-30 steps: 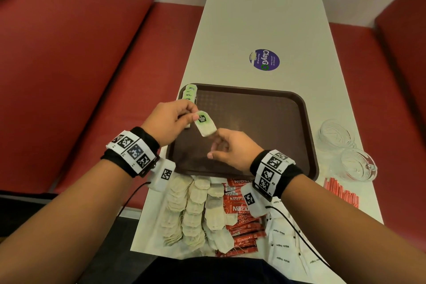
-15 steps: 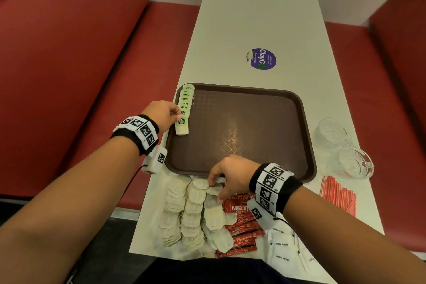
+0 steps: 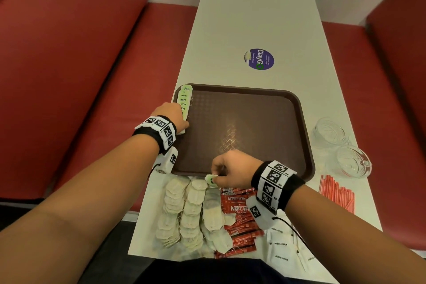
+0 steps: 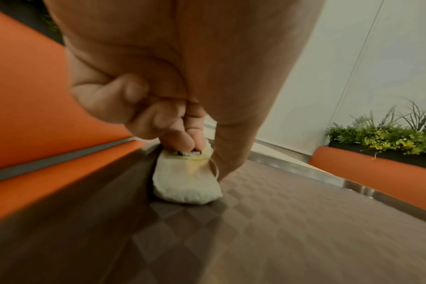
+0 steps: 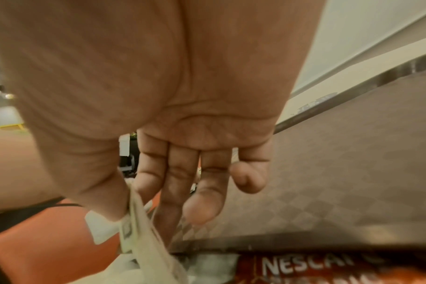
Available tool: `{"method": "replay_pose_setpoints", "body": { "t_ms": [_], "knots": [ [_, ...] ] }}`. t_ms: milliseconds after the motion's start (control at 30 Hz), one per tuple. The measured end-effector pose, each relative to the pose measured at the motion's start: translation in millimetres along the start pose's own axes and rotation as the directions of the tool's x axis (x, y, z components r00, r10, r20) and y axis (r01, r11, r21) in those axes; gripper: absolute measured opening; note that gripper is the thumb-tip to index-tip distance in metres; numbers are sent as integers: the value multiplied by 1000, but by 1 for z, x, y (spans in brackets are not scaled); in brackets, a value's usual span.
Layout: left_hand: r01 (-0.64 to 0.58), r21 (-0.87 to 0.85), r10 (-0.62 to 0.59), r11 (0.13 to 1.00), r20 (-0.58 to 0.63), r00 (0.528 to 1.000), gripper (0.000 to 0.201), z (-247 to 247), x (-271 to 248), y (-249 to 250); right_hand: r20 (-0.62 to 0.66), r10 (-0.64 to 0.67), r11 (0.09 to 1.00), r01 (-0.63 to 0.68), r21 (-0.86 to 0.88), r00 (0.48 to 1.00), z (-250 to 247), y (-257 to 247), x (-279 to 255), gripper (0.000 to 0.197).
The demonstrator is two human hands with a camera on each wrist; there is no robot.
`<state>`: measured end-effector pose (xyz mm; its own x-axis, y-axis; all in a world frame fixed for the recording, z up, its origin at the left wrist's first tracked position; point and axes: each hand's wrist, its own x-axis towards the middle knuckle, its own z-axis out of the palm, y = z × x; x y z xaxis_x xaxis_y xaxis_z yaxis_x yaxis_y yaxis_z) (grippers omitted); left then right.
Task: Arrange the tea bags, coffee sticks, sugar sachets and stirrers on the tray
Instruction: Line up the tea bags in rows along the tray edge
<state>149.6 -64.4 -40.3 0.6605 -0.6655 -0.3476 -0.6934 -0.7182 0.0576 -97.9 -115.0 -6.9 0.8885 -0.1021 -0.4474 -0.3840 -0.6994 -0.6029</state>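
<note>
My left hand [image 3: 171,115] is down at the left rim of the tray [image 3: 288,99], its fingers [image 4: 180,138] pinching the tag end of the nearest tea bag [image 4: 186,184] in the row [image 3: 184,99] that runs along that rim. My right hand [image 3: 232,172] is at the tray's near edge, thumb and forefinger gripping a fresh tea bag [image 3: 211,178] by its top, just above the loose piles [image 3: 191,210] on the bench [image 3: 253,18].

To do this well, I would seat the left bag flat against its neighbour and keep it off the rim, then let go without dragging the string. The right bag should come up clear of the pile so no string snags another, then land overlapping the row's near end at the same spacing.

Coffee sticks [image 3: 239,221], sugar sachets [image 3: 281,246] and stirrers [image 3: 336,193] lie on the bench, off the tray, so I judge the job as early.
</note>
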Motion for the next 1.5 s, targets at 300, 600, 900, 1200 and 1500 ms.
{"method": "replay_pose_setpoints", "body": {
  "t_ms": [300,600,900,1200,1500],
  "knots": [
    [-315,-296,313,902,-58,948,20,-17,-53,-2,-99,50,984,-31,176,994,-2,-1,-4,18],
    [-607,-236,651,759,254,715,28,17,-122,-8,-180,36,991,-13,130,983,-6,-4,-4,31],
    [-654,-105,662,749,131,738,16,30,-139,-3,-129,8,991,9,131,992,-3,0,-5,21],
    [-651,-290,602,702,-248,759,4,-5,-138,-7,-237,-58,998,59,-2,970,-3,-8,6,15],
    [-565,-525,509,637,-265,819,8,-7,-132,-9,-318,-43,994,71,80,947,-8,-8,11,10]
  ]
}}
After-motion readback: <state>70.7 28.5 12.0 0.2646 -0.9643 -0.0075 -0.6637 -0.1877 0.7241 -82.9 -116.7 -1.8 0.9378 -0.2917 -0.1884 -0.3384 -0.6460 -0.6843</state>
